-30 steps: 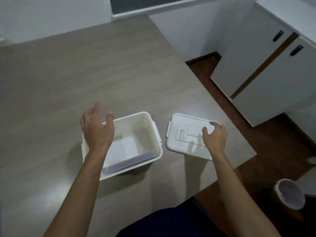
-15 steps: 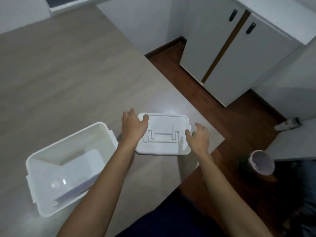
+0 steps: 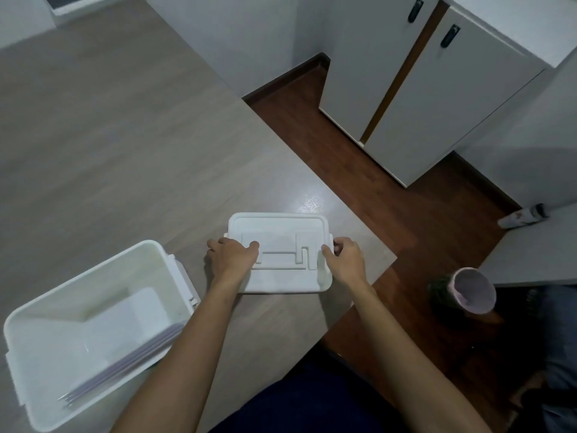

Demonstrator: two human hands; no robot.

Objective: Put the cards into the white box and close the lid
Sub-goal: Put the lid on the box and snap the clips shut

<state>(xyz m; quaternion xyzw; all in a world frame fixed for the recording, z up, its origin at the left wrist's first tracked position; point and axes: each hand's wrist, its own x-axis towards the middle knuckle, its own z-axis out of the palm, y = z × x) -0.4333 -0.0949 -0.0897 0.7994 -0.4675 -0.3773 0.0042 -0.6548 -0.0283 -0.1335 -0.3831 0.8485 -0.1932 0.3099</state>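
Both hands are clamped on the white lid (image 3: 281,232), left hand (image 3: 232,257) gripping its left edge with the thumb on top and right hand (image 3: 345,259) doing the same on the right edge, and I can't tell if it's lifted off the tabletop (image 3: 125,135) or resting on it. The white box (image 3: 90,282) sits open just left of the lid, cards (image 3: 125,360) stacked inside against its near wall. A pinkish bin (image 3: 474,290) is on the floor right of the lid.
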